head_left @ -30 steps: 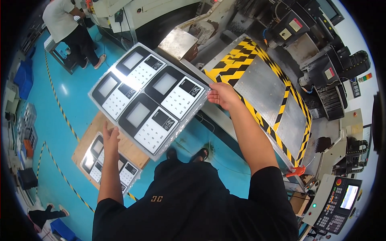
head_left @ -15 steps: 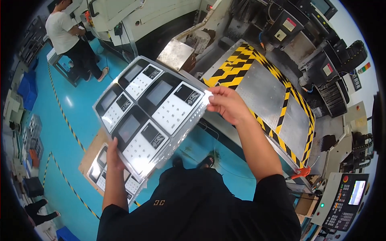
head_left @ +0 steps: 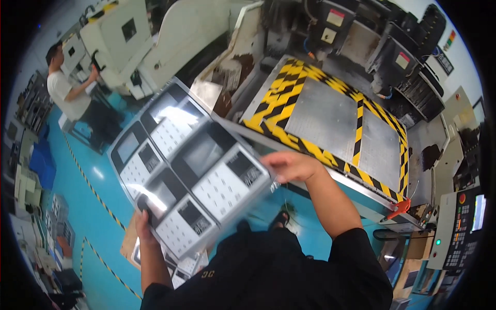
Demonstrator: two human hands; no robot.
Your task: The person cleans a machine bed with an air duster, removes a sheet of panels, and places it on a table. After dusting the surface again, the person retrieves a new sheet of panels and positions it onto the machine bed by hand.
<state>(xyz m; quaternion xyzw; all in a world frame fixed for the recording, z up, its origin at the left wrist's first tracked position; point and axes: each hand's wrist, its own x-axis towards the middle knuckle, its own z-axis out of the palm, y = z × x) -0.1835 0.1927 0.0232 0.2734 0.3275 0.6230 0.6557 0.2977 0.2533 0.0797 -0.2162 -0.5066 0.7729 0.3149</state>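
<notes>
A glossy sheet of black and white keypad panels (head_left: pixel 219 194), printed with several faceplates, hangs tilted in front of my body. My left hand (head_left: pixel 145 227) grips its lower left edge, the thumb lying over the top face. At the right corner my right hand (head_left: pixel 294 168) pinches the edge, its fingers partly hidden behind the sheet. Light reflects off the shiny surface. Below the held sheet, more keypad sheets (head_left: pixel 186 263) lie on a brown board (head_left: pixel 130 245), mostly covered from view.
Ahead to the right is a machine's metal bed (head_left: pixel 325 119) bordered by black and yellow striped tape. An orange air gun (head_left: pixel 398 207) rests at its near right corner. A control panel (head_left: pixel 457 232) stands far right. Another person (head_left: pixel 70 95) works at a machine far left.
The view has turned, so the machine bed sits further left and lower down. Both hands still hold the sheet, which now shows stronger glare. The other person has an arm raised to the machine.
</notes>
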